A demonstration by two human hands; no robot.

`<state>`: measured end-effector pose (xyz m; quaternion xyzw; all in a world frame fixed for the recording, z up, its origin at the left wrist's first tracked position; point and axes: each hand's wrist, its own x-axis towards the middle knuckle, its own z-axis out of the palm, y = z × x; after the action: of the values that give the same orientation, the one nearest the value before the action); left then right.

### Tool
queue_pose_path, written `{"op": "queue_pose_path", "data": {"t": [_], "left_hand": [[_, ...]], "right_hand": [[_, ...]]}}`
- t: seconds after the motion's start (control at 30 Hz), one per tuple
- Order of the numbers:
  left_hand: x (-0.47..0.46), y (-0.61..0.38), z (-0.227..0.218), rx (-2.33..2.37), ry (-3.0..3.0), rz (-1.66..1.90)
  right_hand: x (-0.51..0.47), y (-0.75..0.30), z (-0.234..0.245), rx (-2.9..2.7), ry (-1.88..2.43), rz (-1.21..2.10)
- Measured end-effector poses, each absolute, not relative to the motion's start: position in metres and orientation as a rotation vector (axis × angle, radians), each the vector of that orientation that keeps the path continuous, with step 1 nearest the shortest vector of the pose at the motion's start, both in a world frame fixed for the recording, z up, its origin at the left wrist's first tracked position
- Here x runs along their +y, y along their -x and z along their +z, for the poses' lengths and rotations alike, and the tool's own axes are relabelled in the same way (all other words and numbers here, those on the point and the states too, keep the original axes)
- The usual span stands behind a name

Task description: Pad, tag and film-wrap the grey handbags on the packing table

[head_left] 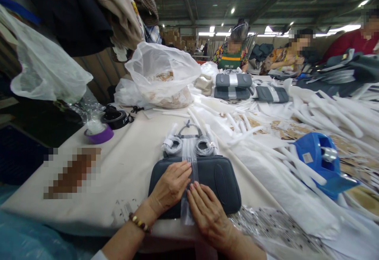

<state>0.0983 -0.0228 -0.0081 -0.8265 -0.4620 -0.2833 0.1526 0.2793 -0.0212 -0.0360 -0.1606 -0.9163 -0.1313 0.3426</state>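
A dark slate-coloured handbag (231, 185) lies flat in front of me. Its handle (189, 127) points away from me, and clear wrapping covers the round fittings (172, 146) at the handle's base. Down the bag's middle runs a translucent plastic strip (189, 155), whose near end hangs past the bag's lower edge. My left hand (171, 183) rests on the strip and the bag, fingers stretched out flat. Lower down, my right hand (207, 214) also lies flat, its fingertips on the strip's right side. Neither hand grips anything visible; parts of the strip are hidden under the fingers.
Left on the cloth-covered table (124, 173) stand a purple tape roll (100, 134) and a black roll (116, 118). A blue tape dispenser (318, 165) sits right, among white foam strips (334, 110). Wrapped bags (233, 80) and several people are at the back.
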Motion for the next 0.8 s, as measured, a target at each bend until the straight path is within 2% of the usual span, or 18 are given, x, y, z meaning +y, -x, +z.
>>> {"op": "queue_pose_path", "data": {"t": [0.27,0.5,0.63,0.8], "left_hand": [[-0.027,-0.096,-0.006,-1.416,2.444,-0.611],[-0.031,-0.098,-0.003,-1.525,2.519,-0.483],[-0.033,-0.1,0.0,-1.59,2.535,-0.455],[-0.035,-0.104,0.006,-1.653,2.567,-0.372]], "right_hand": [[-0.06,-0.316,-0.023,-2.448,0.372,-0.076],[-0.065,-0.37,-0.046,-2.524,0.534,-0.21],[-0.066,-0.36,-0.06,-2.568,0.44,-0.204],[-0.067,-0.34,-0.053,-2.488,0.354,-0.09]]}}
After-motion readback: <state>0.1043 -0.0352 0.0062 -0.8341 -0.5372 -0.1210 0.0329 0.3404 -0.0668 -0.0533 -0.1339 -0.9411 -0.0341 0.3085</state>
